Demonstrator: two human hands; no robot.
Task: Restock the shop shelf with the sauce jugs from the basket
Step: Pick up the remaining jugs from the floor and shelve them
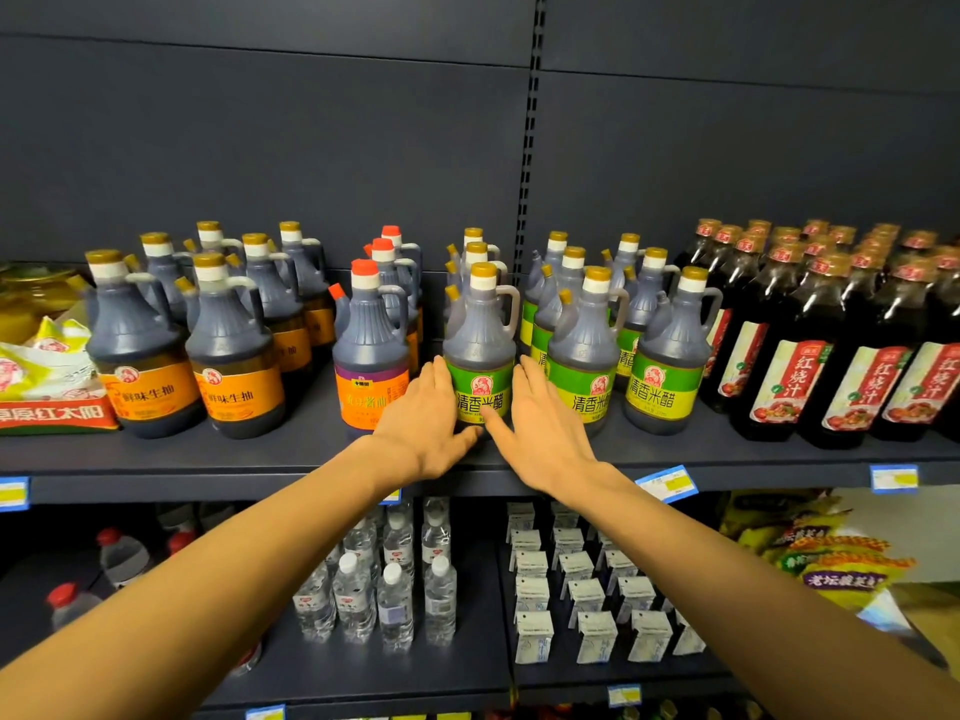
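Head view (the only one): both hands flank the front green-label jug [480,350] on the middle shelf [208,459]; left hand [423,415] flat against its left side, right hand [543,423] flat against its right side; fingers straight and held close together on each hand, thumbs angled in toward each other below the label; nothing curled round the handle, so this is a press between palms, not a grip. The jug stands upright at the front of its column, more green-label jugs [584,350] just beside on the right, the red-capped orange-label jug [371,350] just beside on the left.

Risks from here:
- palm squeeze on a smooth heavy jug; ease pressure unevenly and it twists or tips toward the shelf edge;
- left fingers sit in the narrow gap by the red-capped jug; pulling out sideways could nudge it, and it stands near the front lip;
- pushing the jug back hard could shunt the column behind it (rear jugs mostly hidden, so I can't tell how much room is left);
- a fall would land on the water bottles [395,579] and cartons [582,595] below.

Basket not in frame; remaining stock unknown.
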